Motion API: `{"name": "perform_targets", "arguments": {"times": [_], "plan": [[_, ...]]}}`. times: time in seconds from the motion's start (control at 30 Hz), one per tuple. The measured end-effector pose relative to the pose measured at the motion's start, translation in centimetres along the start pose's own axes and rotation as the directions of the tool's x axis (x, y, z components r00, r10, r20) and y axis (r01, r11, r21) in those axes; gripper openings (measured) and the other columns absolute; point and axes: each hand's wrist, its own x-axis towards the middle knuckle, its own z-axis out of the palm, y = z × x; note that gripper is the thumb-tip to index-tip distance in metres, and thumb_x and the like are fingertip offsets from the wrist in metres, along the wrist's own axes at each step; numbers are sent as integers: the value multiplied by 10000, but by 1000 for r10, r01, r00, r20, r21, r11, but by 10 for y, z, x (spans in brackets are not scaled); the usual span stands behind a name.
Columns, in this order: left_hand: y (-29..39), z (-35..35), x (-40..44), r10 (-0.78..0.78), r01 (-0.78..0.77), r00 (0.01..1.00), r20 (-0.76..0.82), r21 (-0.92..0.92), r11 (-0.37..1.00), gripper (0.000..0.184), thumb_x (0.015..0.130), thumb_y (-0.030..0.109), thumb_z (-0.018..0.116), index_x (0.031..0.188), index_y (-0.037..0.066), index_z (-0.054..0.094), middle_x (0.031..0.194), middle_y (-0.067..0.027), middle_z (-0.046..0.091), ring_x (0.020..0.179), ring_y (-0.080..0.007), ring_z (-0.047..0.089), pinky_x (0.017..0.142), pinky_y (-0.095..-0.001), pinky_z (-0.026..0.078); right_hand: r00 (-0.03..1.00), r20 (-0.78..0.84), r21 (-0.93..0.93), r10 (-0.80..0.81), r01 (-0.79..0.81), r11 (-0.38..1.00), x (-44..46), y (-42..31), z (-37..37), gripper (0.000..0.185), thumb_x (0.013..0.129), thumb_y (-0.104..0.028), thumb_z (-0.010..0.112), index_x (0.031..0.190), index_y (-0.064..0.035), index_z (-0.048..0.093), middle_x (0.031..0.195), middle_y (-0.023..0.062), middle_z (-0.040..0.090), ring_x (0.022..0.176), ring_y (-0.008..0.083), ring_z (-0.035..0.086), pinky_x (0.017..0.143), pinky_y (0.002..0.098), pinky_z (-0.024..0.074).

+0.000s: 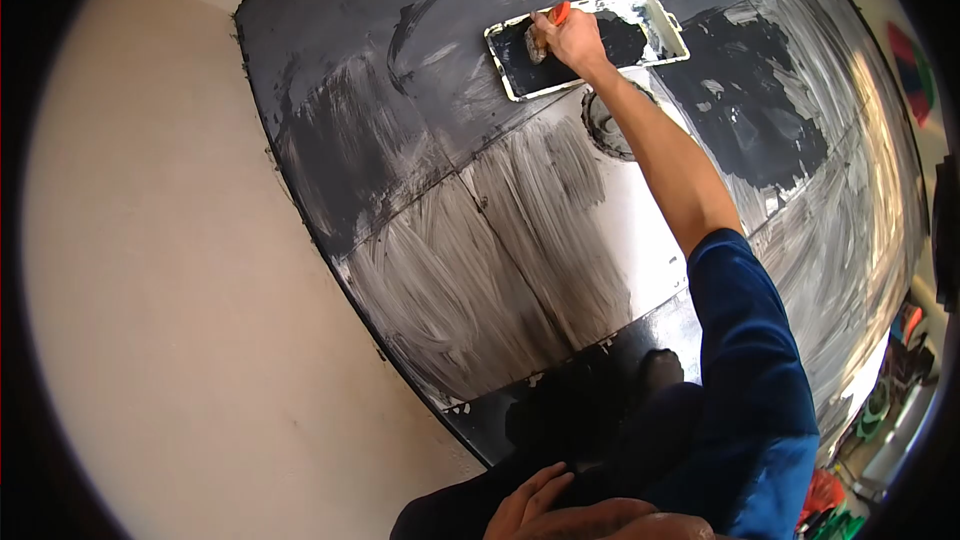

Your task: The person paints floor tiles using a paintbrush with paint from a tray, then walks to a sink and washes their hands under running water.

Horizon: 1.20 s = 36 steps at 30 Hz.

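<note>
My right hand (575, 43) is closed around the orange handle of a paint brush (540, 40), over a white rectangular tray (500, 75). The brush's bristles hang down into the dark, paste-like coating (620, 37) in the tray. My left hand (527, 502) lies against my dark clothing at the bottom edge, fingers extended and nothing visible in them; part of it is cut off. Beneath the tray spreads a tiled floor (480, 250), streaked with thin grey smears and thicker black patches.
A round, dark-rimmed disc, perhaps a drain cover (607, 122), lies under my right forearm. A pale wall (170, 240) borders the floor on the left. At the lower right are a red bag (822, 492) and assorted items. My shoe (660, 368) rests on the floor.
</note>
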Motion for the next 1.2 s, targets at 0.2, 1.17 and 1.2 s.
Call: {"name": "perform_targets", "arguments": {"times": [0.2,1.17,1.2], "plan": [[26,9,-19,-111,114,993,-41,82,990,474,952,175,547,1414,82,490,1483,-187,449,1359,-347,456,1116,-441,392,970,77,170,-232,216,961,-78,-21,-70,231,910,-261,743,991,-46,760,778,75,719,711,137,631,732,300,517],[-66,89,-54,-363,380,922,133,-486,787,666,1013,302,584,1587,216,257,1627,-105,293,1483,-271,310,1218,-461,274,973,155,-593,-170,229,772,-94,52,-91,163,828,-119,643,962,-64,717,915,211,711,946,401,673,903,481,530],[-67,88,-53,-362,376,923,128,-489,787,656,1020,306,568,1588,206,255,1625,-109,296,1482,-265,311,1219,-459,272,968,215,-564,-131,233,792,-102,44,-88,184,829,-131,653,991,-87,727,949,200,708,971,392,661,938,471,519]]}}
